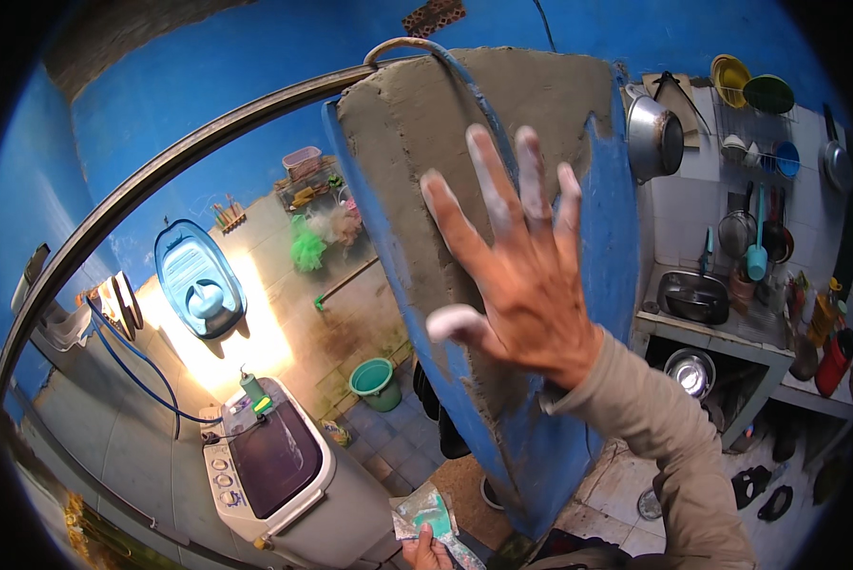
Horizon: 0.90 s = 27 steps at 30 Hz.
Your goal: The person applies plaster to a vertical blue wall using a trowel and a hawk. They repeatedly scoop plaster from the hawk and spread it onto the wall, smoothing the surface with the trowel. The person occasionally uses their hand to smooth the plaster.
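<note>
My right hand (526,256) is raised with its fingers spread, in front of a partition wall (388,114) covered in grey plaster. Its fingertips and thumb are coated in whitish dust, and it holds nothing. Whether the fingers touch the plaster I cannot tell. Low in the view, my left hand (426,551) grips a flat scraper (424,513), grey and teal and smeared with plaster, thumb on top. The scraper's far side and most of the left fingers are hidden. Blue paint shows along both edges of the plastered face.
A washing machine (326,494) stands at lower left, with a green bucket (376,383) beyond it. A blue baby bath (198,280) hangs on the left wall. To the right are a sink (692,296), hanging pans and a large metal pot (654,136). A hose (436,46) loops over the wall top.
</note>
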Each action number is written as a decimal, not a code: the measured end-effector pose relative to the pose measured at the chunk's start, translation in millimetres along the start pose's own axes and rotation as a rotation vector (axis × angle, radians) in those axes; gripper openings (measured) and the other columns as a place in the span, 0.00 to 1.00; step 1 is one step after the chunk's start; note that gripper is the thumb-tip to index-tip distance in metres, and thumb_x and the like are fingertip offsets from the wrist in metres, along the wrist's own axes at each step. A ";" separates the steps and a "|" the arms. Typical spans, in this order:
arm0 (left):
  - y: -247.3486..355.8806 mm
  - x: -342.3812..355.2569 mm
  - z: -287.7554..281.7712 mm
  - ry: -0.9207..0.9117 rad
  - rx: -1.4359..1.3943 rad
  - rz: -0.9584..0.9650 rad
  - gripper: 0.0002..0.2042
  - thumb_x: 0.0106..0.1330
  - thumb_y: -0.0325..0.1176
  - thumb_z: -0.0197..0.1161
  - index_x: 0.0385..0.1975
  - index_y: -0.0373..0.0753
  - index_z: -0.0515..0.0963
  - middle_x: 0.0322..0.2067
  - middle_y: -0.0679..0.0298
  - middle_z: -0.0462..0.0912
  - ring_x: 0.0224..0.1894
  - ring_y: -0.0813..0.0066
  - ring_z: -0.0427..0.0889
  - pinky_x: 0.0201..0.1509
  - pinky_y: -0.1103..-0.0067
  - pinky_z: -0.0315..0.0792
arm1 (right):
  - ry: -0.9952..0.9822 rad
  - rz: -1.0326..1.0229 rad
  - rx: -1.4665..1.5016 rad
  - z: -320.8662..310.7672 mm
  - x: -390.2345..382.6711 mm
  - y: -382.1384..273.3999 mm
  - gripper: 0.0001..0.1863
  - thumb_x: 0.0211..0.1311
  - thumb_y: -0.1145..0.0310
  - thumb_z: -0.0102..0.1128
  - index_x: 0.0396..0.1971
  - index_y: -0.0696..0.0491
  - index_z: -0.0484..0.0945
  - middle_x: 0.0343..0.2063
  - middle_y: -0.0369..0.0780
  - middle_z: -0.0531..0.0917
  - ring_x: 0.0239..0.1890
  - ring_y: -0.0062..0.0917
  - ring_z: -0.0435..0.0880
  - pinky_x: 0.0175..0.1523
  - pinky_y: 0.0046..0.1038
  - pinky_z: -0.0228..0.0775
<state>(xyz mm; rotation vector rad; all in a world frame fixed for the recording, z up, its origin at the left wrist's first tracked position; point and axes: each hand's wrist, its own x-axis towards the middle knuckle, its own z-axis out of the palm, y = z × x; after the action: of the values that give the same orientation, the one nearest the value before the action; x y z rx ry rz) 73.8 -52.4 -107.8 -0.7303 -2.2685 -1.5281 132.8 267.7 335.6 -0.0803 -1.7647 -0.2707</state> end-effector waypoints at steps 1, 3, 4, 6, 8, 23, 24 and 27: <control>-2.8 3.1 -4.4 -0.038 0.150 0.143 0.18 0.64 0.31 0.58 0.52 0.28 0.77 0.53 0.41 0.76 0.57 0.45 0.73 0.64 0.62 0.67 | 0.042 0.007 -0.017 3.5 15.2 5.3 0.49 0.62 0.24 0.23 0.73 0.45 0.58 0.75 0.51 0.48 0.77 0.51 0.36 0.69 0.69 0.27; 0.9 0.1 2.4 0.007 0.031 -0.041 0.19 0.64 0.31 0.57 0.53 0.29 0.76 0.53 0.42 0.76 0.58 0.45 0.73 0.64 0.61 0.66 | 0.080 0.034 -0.061 6.9 33.9 16.5 0.49 0.63 0.24 0.24 0.72 0.46 0.60 0.74 0.52 0.48 0.77 0.50 0.36 0.69 0.70 0.27; 5.0 -1.3 6.9 0.037 -0.031 -0.134 0.19 0.65 0.31 0.57 0.54 0.30 0.75 0.53 0.42 0.76 0.58 0.44 0.73 0.64 0.61 0.66 | 0.075 0.042 -0.050 8.9 31.6 17.8 0.49 0.63 0.24 0.24 0.71 0.46 0.61 0.74 0.52 0.48 0.77 0.50 0.36 0.68 0.71 0.27; 14.2 2.2 10.1 0.075 -0.120 -0.261 0.19 0.65 0.31 0.57 0.54 0.30 0.75 0.53 0.42 0.76 0.58 0.44 0.73 0.64 0.61 0.66 | 0.067 0.056 -0.033 11.0 20.7 19.0 0.49 0.63 0.24 0.25 0.70 0.47 0.62 0.74 0.53 0.49 0.77 0.51 0.35 0.68 0.71 0.28; 20.4 7.4 12.1 0.090 -0.156 -0.306 0.19 0.65 0.31 0.57 0.55 0.30 0.75 0.53 0.42 0.76 0.58 0.44 0.73 0.64 0.61 0.66 | 0.050 0.027 -0.016 6.0 14.4 9.9 0.49 0.62 0.24 0.24 0.70 0.44 0.62 0.74 0.53 0.49 0.76 0.53 0.36 0.68 0.71 0.30; 27.1 11.9 6.6 0.111 -0.144 -0.340 0.20 0.65 0.31 0.57 0.56 0.31 0.75 0.54 0.42 0.76 0.58 0.44 0.72 0.64 0.60 0.65 | 0.118 -0.016 -0.094 4.0 53.1 18.1 0.55 0.61 0.23 0.26 0.70 0.59 0.57 0.74 0.51 0.51 0.76 0.52 0.39 0.70 0.66 0.30; 26.8 11.4 6.0 0.112 -0.134 -0.339 0.20 0.65 0.31 0.57 0.56 0.31 0.75 0.54 0.42 0.76 0.58 0.44 0.72 0.64 0.60 0.65 | 0.098 -0.005 -0.090 4.5 51.1 19.8 0.55 0.62 0.23 0.26 0.70 0.59 0.58 0.74 0.52 0.51 0.76 0.52 0.39 0.70 0.66 0.31; 28.4 6.3 4.1 0.120 -0.094 -0.344 0.20 0.65 0.31 0.56 0.56 0.31 0.75 0.54 0.42 0.76 0.58 0.44 0.72 0.64 0.60 0.65 | 0.038 -0.007 -0.044 2.9 27.1 18.0 0.53 0.63 0.24 0.25 0.68 0.58 0.62 0.73 0.53 0.53 0.76 0.54 0.42 0.71 0.63 0.34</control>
<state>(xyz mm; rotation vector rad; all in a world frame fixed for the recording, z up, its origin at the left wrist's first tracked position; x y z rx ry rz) 84.9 -38.5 -84.4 -0.2689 -2.3321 -1.7853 128.0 283.3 363.9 -0.1002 -1.7218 -0.3136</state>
